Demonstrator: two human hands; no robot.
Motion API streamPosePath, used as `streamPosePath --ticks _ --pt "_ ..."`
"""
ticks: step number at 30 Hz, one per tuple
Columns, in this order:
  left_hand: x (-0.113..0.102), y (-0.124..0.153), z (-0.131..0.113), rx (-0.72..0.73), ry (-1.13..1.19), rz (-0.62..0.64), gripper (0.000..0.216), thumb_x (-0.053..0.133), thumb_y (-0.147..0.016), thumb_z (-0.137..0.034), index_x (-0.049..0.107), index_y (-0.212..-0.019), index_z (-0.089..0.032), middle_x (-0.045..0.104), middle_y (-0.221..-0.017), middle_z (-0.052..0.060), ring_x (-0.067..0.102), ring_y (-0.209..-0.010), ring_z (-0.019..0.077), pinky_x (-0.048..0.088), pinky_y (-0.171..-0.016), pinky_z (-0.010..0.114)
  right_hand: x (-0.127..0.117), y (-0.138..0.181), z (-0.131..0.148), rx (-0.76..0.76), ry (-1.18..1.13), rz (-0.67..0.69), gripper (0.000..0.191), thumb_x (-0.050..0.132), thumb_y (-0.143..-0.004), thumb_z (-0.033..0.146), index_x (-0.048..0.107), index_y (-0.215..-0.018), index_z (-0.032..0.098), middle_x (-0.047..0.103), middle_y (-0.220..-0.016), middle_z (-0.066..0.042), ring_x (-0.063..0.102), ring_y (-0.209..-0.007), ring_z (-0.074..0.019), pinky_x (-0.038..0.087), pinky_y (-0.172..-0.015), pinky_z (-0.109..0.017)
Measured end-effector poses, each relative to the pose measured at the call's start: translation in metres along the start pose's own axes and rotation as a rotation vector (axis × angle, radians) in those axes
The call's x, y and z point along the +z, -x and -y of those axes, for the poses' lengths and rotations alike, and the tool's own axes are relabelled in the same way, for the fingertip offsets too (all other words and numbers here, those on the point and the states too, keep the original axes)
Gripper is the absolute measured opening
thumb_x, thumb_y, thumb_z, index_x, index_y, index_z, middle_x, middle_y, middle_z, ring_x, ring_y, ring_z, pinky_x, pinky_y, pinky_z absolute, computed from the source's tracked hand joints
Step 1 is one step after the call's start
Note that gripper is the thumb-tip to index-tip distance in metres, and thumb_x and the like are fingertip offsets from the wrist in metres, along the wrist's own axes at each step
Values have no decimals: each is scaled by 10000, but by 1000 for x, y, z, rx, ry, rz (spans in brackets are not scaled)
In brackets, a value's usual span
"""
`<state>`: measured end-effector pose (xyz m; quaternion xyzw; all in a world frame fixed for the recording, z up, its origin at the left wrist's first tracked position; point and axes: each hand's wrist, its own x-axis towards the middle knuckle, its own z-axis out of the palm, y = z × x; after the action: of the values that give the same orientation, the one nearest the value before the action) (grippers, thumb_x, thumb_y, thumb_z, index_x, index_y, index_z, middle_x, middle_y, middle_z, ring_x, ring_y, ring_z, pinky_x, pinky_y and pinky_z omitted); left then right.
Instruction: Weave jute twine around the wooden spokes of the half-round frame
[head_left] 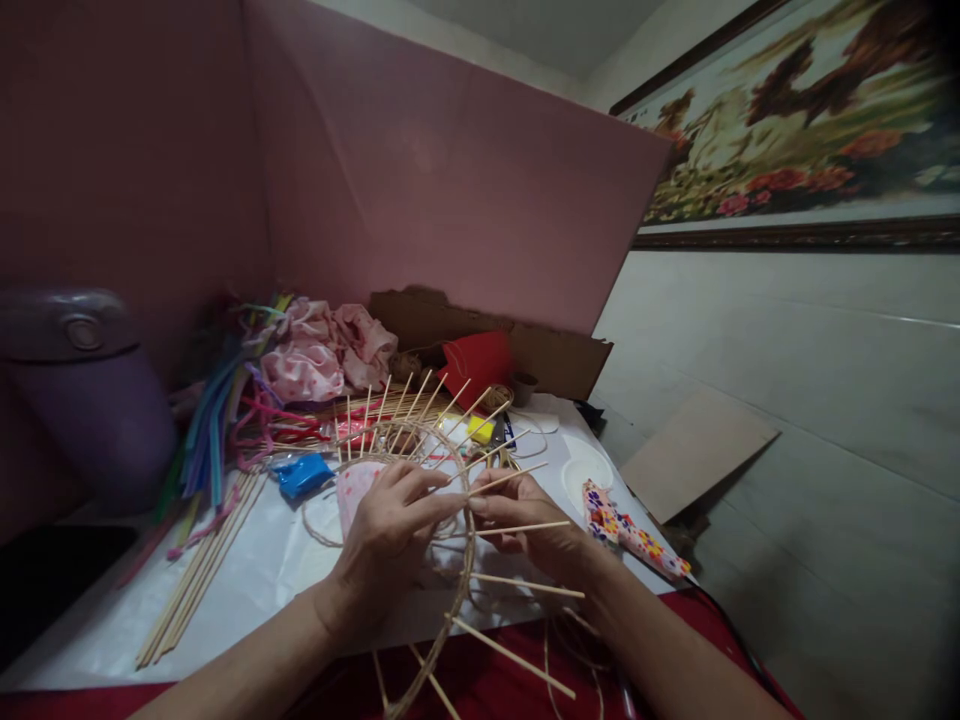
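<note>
Twine ring (471, 542) with thin sticks (529, 586) jutting outward hung over the table's (289, 560) near edge, its rim pinched by the fingers of the left hand (394, 520) and right hand (536, 522); a blue packet (304, 476) lay leftward.

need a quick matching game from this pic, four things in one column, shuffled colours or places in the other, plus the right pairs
Things:
1. stick ring
2. bottle
3. framed picture
4. crumpled cloth

Colours or places:
A. on the wall at the right
B. pink
C. held between the left hand and the right hand
D. purple, at the far left

Right pairs: 1-C, 2-D, 3-A, 4-B
</note>
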<state>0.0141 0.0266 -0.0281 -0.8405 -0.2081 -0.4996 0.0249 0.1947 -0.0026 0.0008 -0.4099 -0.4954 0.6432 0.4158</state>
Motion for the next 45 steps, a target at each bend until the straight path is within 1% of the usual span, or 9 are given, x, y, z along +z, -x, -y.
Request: streamPosePath --ticks 9,15,21,23,27,30,32,40,45 --pt "-1 -1 -1 13 -8 -43 284 513 -806 -48 647 -960 -245 639 -911 40 526 -813 170 456 -679 327 4 3 2 26 30 -84 285 754 -596 368 579 -672 156 542 -587 37 351 -469 -41 164 -436 -195" --pt "-2 -2 -1 29 -57 -15 313 483 -811 -41 660 -966 -247 639 -891 50 523 -783 175 458 -651 335 0 3 1 39 24 -80 209 723 -626 322 595 -691 171 537 -612 36 363 -472 -46 176 -426 -194" --pt "-1 -1 -2 42 -66 -18 284 486 -825 -66 652 -971 -244 646 -899 49 533 -786 175 463 -648 334 -1 3 1 49 4 -43 236 740 -609 320 593 -721 175 522 -604 42 359 -466 -44 167 -414 -186" --pt "-1 -1 -3 20 -48 -15 246 500 -831 -87 637 -975 -231 649 -899 48 540 -798 174 468 -668 337 -1 4 2 43 8 -50 227 742 -615 299 593 -734 175 526 -617 45 373 -473 -41 174 -417 -184" --pt "-1 -2 -6 -98 10 -35 164 560 -811 -128 595 -966 -169 646 -817 53 547 -774 179 471 -659 329 0 3 1 44 19 -56 222 730 -648 305 591 -757 171 547 -661 35 413 -494 -41 165 -413 -185" --pt "-2 -4 -8 -57 15 -12 109 533 -828 -125 601 -905 -164 661 -816 48 556 -772 177 463 -681 340 1 2 0 5 11 -9 238 728 -652 322 574 -734 160 504 -615 47 353 -449 -29 132 -394 -193" --pt "-2 -5 -8 -25 4 3 120 503 -846 -124 610 -883 -166 671 -827 45 563 -775 172 458 -694 345 2 2 -1 -5 23 1 246 727 -650 328 561 -716 158 472 -590 55 329 -438 -29 127 -389 -195" --pt "-2 -6 -9 4 -19 -15 118 497 -850 -123 608 -863 -159 685 -835 56 585 -788 179 464 -686 345 3 3 0 -2 77 -52 216 710 -664 306 549 -692 164 466 -591 50 370 -471 -43 180 -405 -181" --pt "-1 -6 -9 -8 -27 -23 136 482 -851 -114 607 -868 -166 683 -825 53 588 -779 178 468 -686 350 2 3 0 24 70 -81 238 737 -627 316 567 -703 168 487 -617 48 385 -483 -44 185 -407 -180"
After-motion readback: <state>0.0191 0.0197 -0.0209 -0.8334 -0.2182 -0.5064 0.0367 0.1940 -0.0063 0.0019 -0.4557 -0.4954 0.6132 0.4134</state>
